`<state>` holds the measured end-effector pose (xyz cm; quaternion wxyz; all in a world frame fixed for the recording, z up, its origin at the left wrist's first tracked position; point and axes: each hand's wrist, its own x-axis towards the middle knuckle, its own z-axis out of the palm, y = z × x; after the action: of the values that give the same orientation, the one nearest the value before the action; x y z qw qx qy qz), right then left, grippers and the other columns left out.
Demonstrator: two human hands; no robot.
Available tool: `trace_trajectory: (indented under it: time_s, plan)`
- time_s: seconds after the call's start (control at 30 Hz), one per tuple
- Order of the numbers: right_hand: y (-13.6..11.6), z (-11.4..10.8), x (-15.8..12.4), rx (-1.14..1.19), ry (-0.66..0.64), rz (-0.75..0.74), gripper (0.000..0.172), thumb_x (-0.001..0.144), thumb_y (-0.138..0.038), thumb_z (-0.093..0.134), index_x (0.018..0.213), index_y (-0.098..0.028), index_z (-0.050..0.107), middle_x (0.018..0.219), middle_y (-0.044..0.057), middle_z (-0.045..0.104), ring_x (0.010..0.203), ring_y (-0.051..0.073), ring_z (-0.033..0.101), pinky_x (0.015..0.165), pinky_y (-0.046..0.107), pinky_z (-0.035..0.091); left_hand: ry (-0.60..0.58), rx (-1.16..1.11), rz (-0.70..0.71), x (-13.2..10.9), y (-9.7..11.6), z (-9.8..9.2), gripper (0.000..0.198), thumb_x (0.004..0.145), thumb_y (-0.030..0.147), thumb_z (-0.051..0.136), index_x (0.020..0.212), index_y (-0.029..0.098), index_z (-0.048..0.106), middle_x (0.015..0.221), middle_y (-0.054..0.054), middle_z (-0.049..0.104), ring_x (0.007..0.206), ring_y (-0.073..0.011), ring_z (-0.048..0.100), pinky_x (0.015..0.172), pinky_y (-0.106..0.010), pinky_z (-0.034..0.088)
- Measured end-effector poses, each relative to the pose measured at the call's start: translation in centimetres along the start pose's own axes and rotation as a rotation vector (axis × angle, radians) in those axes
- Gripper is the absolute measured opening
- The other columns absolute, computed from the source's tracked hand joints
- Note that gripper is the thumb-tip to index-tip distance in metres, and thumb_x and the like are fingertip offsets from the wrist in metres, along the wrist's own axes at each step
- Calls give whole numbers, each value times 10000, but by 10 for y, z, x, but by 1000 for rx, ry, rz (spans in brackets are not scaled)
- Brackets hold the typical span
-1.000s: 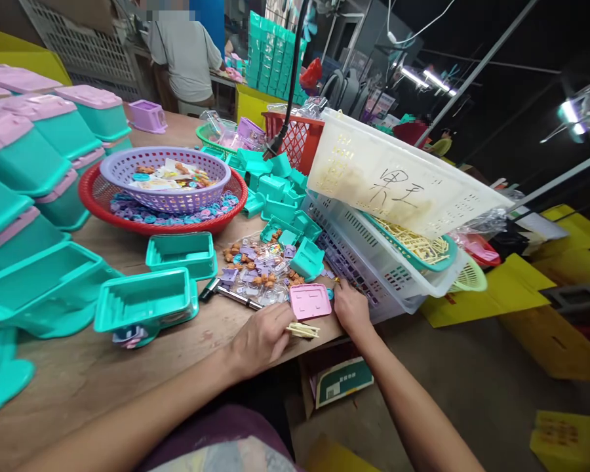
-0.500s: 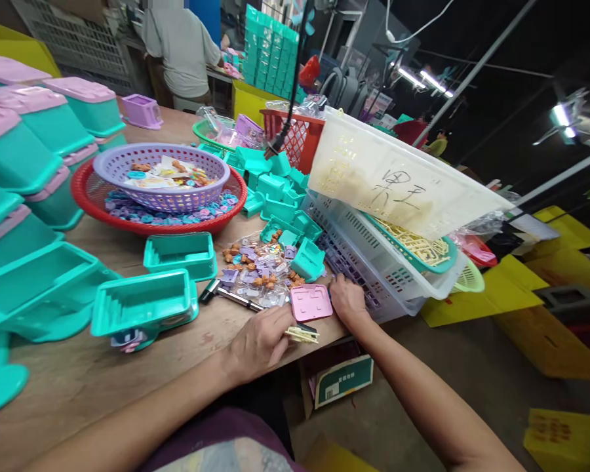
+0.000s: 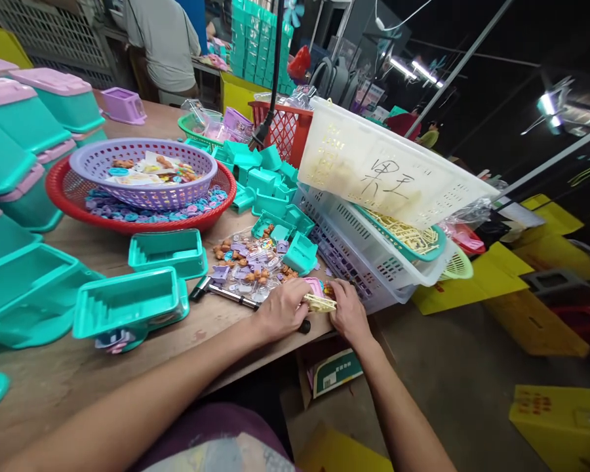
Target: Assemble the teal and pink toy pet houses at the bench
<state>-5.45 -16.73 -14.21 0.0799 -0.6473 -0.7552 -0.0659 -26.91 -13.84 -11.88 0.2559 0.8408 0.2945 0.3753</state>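
My left hand [image 3: 282, 309] is closed around one end of a pale yellow openwork plastic piece [image 3: 319, 303], just above the table's front edge. From the other side my right hand [image 3: 349, 313] meets the piece, its fingers bent in at the right end; their tips are partly hidden. Behind the piece lies a pink plastic plate [image 3: 315, 286], mostly covered by my hands. A tool with a black head and silver shaft [image 3: 231, 295] rests on the table, passing under my left hand. Beyond is a pile of small brown figures and purple and clear parts [image 3: 255, 265].
Teal plastic boxes [image 3: 128, 295] stand at left, beside stacked pink-lidded ones [image 3: 54, 98]. A purple basket [image 3: 142, 190] sits inside a red one [image 3: 54, 190]. White crates [image 3: 398, 170] lean at the right, with yellow pieces [image 3: 403, 233]. A person [image 3: 164, 46] sits behind.
My right hand has come from beside the pink plate to the yellow piece's right end. My left hand has moved right and up with the piece, now covering part of the plate.
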Motion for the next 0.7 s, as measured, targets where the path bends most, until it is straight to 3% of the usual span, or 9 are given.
trace_trajectory:
  time_s: [0.1,0.17,0.23,0.33,0.43,0.57,0.7]
  plan:
    - [9,4,-3,272,86,-6,315,930,-203,447,1191,-152,616,1168,115,638,1111,229,549,991,359,449,-6,-88,-84,4,-4,5,163,783,56,461,864,158,560,834,-55,586,806,-193,544,754,-322,445]
    - [9,2,-2,303,121,31,319,965,-237,387,1136,-150,643,1099,117,665,1053,215,589,957,351,474,0,-118,-125,4,-5,4,140,788,66,460,829,155,560,782,-41,567,758,-184,537,728,-317,440]
    - [-3,-5,1,410,203,93,366,988,-261,330,1186,-133,611,1112,130,663,1012,197,624,916,338,503,17,-117,-151,4,-3,-3,119,797,83,466,806,157,559,765,-33,559,738,-174,536,714,-306,441]
    - [-40,-20,4,855,291,180,386,975,-312,380,1277,-154,561,1185,123,654,1011,196,654,871,328,537,103,-192,-172,-7,8,-22,151,796,89,475,889,157,572,902,-54,595,869,-180,565,805,-303,458]
    - [-84,-31,0,1196,166,151,366,937,-358,459,1197,-182,647,1201,106,664,1058,243,654,858,347,552,255,-246,-250,-34,24,-49,196,800,86,464,966,160,538,1010,-73,588,965,-188,561,886,-314,458]
    - [-135,-23,6,1235,53,-88,352,869,-438,569,1068,-189,719,1187,92,675,1099,289,634,839,324,562,363,-138,-471,-88,40,-87,220,809,128,501,1024,176,492,994,-63,602,912,-189,591,838,-301,489]
    - [-197,-15,11,1216,-122,-350,384,801,-442,676,1105,-208,684,982,73,733,860,243,699,720,279,585,444,5,-668,-151,60,-113,235,817,142,496,1043,194,458,997,-57,624,919,-189,616,842,-283,498]
